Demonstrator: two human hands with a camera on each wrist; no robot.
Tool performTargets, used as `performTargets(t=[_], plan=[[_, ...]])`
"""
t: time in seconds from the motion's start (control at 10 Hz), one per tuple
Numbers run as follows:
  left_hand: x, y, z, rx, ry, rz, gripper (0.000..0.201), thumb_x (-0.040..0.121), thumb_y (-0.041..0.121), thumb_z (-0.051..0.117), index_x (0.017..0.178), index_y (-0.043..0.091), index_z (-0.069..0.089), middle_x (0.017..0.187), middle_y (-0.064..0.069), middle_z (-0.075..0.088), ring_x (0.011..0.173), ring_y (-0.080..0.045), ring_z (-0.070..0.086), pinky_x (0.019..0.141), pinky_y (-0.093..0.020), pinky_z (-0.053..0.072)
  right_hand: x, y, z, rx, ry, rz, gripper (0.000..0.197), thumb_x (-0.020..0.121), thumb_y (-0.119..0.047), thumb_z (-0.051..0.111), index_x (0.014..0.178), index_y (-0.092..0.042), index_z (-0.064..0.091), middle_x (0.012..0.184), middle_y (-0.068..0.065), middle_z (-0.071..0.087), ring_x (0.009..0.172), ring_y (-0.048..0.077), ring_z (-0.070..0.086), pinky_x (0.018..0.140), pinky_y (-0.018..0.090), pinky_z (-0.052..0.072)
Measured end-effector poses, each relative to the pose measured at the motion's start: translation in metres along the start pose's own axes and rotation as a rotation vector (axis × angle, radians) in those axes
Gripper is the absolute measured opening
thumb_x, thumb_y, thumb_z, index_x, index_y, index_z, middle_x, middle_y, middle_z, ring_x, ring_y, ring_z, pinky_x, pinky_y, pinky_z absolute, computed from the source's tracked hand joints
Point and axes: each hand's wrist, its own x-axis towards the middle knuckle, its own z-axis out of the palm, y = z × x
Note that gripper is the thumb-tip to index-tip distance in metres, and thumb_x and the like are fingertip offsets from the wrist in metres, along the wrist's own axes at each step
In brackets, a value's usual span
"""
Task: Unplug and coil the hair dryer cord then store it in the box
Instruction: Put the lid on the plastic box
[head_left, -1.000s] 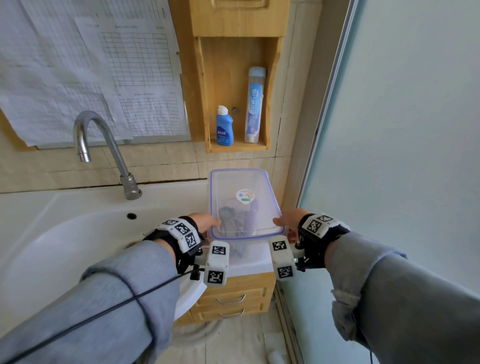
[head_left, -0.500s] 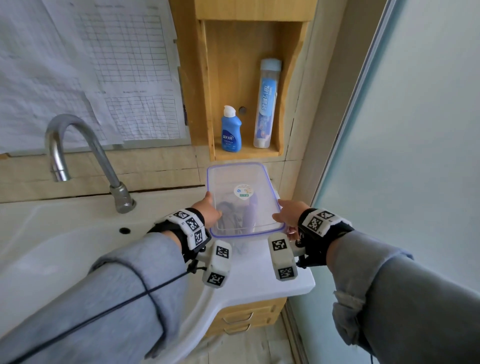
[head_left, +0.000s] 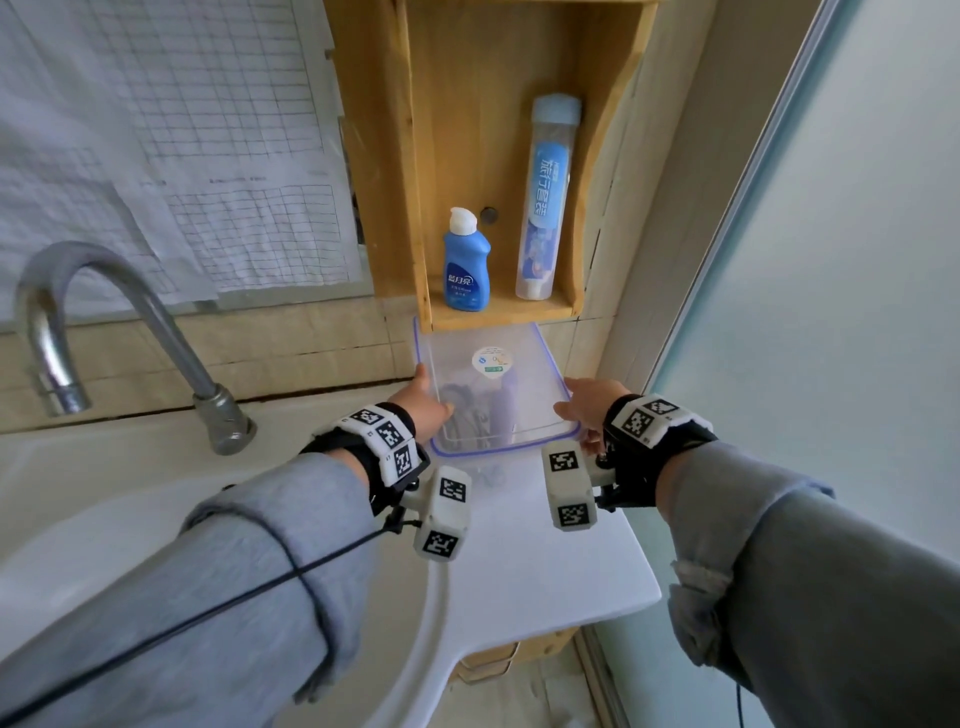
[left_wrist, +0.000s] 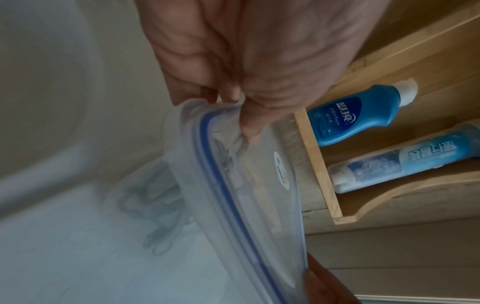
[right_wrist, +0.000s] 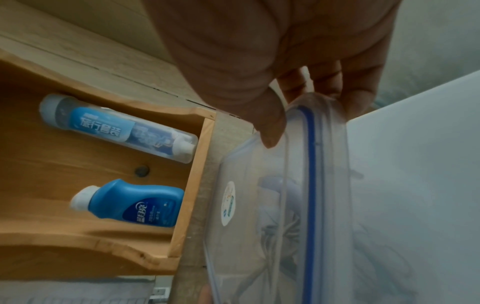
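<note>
A clear plastic box lid with a blue seal and a round sticker is held between both hands over the clear box on the white counter. Through the lid show the purple hair dryer and its dark coiled cord, lying in the box. My left hand grips the lid's left edge, thumb on top and fingers underneath. My right hand grips the right edge the same way. The box walls are mostly hidden under the lid.
A wooden wall shelf just above the box holds a blue bottle and a tall travel tube. The faucet and basin lie to the left, a frosted glass door to the right, and drawers below the counter.
The view has tilted up and closer. Both hands have moved the lid slightly away from me, toward the wall under the shelf, keeping their grip.
</note>
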Motion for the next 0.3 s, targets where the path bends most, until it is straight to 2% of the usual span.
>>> performTargets(t=[0.1,0.2,0.3], plan=[[-0.002,-0.004,0.004,-0.151,0.023,-0.005,0.080,0.093,0.025,0.049,0.151,0.027,-0.006,0.150,-0.008,0.039,0.122,-0.032,0.053,0.096,-0.034,0.046,0.000,0.004,0.003,0.077,0.040,-0.012,0.053,0.096,-0.018,0.045,0.147,-0.021,0.030,0.073,-0.012,0.034,0.061,0.005,0.041,0.050,0.021,0.041],[-0.007,-0.008,0.004,-0.305,0.037,-0.051,0.088,0.092,0.032,0.050,0.149,0.028,-0.017,0.159,-0.006,0.019,0.137,-0.032,0.038,0.111,-0.044,0.036,0.001,0.013,0.006,0.190,0.076,0.001,0.056,0.094,-0.020,0.050,0.146,-0.026,0.031,0.087,-0.001,0.048,0.064,0.012,0.046,0.056,0.025,0.046],[-0.023,-0.005,-0.008,-0.309,0.128,-0.028,0.088,0.093,0.039,0.048,0.150,0.019,-0.015,0.161,-0.009,0.011,0.145,-0.029,0.024,0.117,-0.040,0.024,-0.007,0.019,0.004,0.312,0.139,0.013,0.065,0.090,-0.030,0.055,0.148,-0.025,0.025,0.099,0.007,0.050,0.064,0.016,0.046,0.054,0.027,0.044]])
